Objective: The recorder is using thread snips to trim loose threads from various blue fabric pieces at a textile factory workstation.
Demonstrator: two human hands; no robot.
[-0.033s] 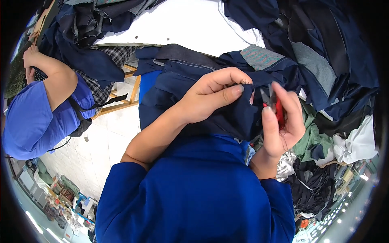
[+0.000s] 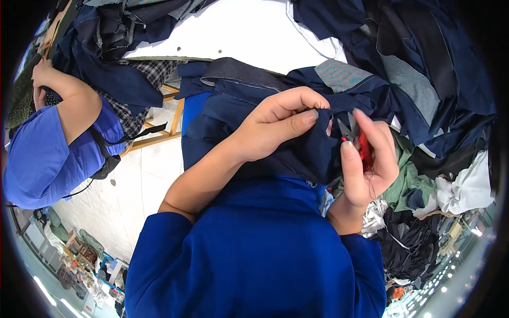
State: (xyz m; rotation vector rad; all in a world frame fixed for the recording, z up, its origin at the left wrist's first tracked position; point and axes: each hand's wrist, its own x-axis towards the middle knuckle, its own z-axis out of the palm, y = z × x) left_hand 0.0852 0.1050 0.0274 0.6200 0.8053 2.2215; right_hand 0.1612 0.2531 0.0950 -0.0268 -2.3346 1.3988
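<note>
My left hand [image 2: 283, 123] pinches the edge of a navy garment [image 2: 313, 140] between thumb and forefinger; a few dark thread ends stick out by the fingertips. Thread snips [image 2: 363, 148] with red handles and grey blades sit in my right hand [image 2: 374, 164], thumb on one side and fingers on the other. The blades look parted, their tips pointing at the cloth just right of my left fingers. A loose dark thread hangs by my right palm. The garment lies bunched over my lap and the table's front edge, and an opening shows in it between my hands.
Dark cloth heaps lie on the white table [image 2: 241, 32]. A grey patch of fabric [image 2: 343, 76] lies ahead of my right hand. Green cloth [image 2: 405, 177] and dark scraps [image 2: 411, 241] are at right. A co-worker in a blue top [image 2: 40, 153] works at left, beside a wooden frame [image 2: 175, 119].
My right hand and the snips have shifted very slightly to the left. My left hand and the garment stay where they were.
</note>
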